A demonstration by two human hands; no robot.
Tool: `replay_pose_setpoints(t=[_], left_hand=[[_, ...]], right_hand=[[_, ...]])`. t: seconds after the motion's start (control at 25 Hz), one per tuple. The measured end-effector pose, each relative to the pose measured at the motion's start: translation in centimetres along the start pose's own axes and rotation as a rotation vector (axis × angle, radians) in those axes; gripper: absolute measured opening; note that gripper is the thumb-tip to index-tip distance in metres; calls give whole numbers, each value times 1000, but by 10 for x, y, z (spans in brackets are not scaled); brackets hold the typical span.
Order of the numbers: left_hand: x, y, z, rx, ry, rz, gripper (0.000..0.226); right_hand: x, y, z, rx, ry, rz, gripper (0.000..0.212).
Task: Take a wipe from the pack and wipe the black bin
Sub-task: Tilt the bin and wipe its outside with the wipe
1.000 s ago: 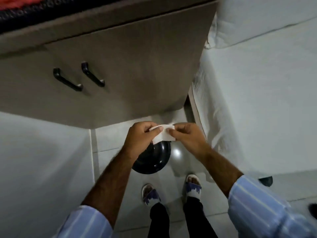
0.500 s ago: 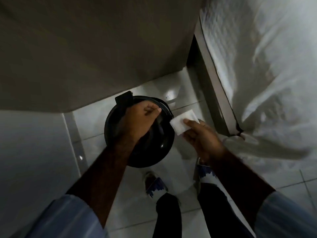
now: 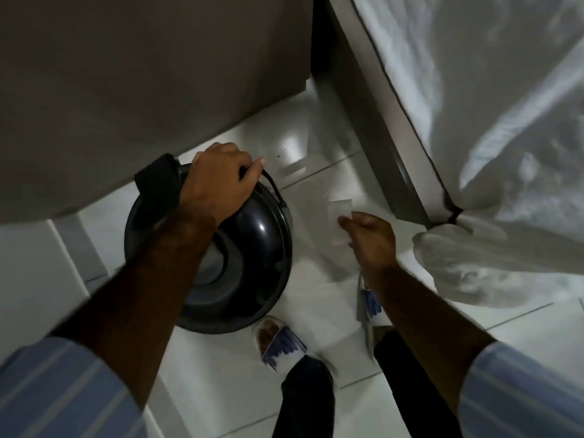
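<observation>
The round black bin [image 3: 252,248] stands on the white tiled floor, seen from above with its glossy domed lid closed. My left hand [image 3: 218,184] is closed around the thin wire handle at the bin's far rim. My right hand [image 3: 369,238] hovers to the right of the bin, apart from it, pinching a small white wipe [image 3: 339,219] between thumb and fingers. The wipe pack is not in view.
A grey-brown cabinet [image 3: 158,74] overhangs the bin at the back. A bed frame edge [image 3: 395,128] with a white sheet [image 3: 489,153] runs along the right. My two sandalled feet [image 3: 278,339] stand just in front of the bin.
Both hands held the wipe together above the bin; now my left hand has dropped to the bin's handle and gripped it. My right hand carries the wipe alone. The view has moved lower.
</observation>
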State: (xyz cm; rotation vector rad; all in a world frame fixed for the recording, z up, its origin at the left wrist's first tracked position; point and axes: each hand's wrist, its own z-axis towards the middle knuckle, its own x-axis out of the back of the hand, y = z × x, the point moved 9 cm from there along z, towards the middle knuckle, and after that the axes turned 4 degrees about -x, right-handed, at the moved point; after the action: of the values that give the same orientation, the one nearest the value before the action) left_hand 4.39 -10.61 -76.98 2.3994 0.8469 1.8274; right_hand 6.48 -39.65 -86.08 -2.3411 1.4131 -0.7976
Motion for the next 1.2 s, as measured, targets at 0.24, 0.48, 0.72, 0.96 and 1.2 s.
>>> replay_pose_setpoints(t=[0.24,0.48,0.72,0.96,1.2], left_hand=[[39,-16,-83,-63,336,-87,33],[41,-28,-114,-154,441,-128,28],[50,-41,-107,-53,479,-111,31],[50,-50,-104,-26,478,-135,33],[45,-60,-107,94,457,-171,39]], right_hand=[[-45,-18,-2,262,-32,-482,28],[-128,-2,4,232,-264,-426,40],[-151,-8,-54,234,-559,-77,51],[-134,36,-87,314,-573,-92,57],[-161,26,-36,141,-508,-77,79]])
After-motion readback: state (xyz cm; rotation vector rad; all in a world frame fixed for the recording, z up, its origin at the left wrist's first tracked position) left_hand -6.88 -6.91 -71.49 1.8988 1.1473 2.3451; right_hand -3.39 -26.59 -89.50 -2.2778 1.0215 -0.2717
